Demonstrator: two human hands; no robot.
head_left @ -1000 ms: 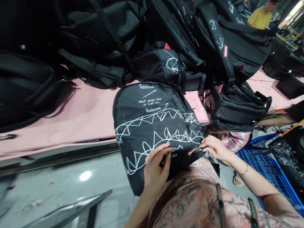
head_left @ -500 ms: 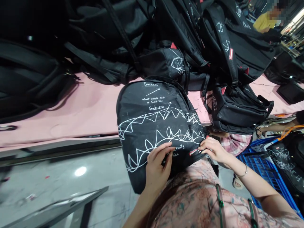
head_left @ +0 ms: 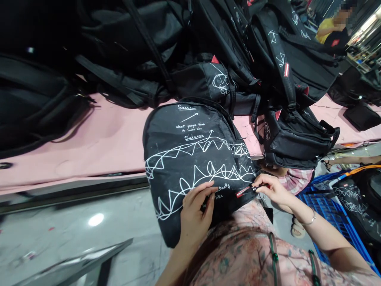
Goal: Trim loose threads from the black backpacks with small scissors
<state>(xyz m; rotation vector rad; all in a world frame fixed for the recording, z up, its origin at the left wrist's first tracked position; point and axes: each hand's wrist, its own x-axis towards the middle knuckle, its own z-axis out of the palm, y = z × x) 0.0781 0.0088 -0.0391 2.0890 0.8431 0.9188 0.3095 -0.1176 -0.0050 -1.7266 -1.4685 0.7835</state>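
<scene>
A black backpack (head_left: 178, 159) with white scribbled lines and lettering leans from the table edge against my lap. My left hand (head_left: 196, 206) rests on its lower front, thumb and fingertips brought together in a pinch. Anything between those fingertips is too small to make out. Beside the bag's lower right edge, my right hand (head_left: 272, 190) is closed on a small black-and-red tool (head_left: 262, 186), mostly covered by the fingers. A red label (head_left: 242, 192) on the bag lies just left of that hand.
More black backpacks (head_left: 208, 81) are heaped along the pink table (head_left: 119, 145). At right, a blue crate (head_left: 315, 198) stands near another scribbled backpack (head_left: 354, 198). A person in yellow (head_left: 326, 29) is far back right. A metal bar (head_left: 98, 258) crosses the lower left.
My right hand has lifted slightly and turned, showing more of the black-and-red tool. The left hand stays nearly still on the backpack. The view has shifted a little.
</scene>
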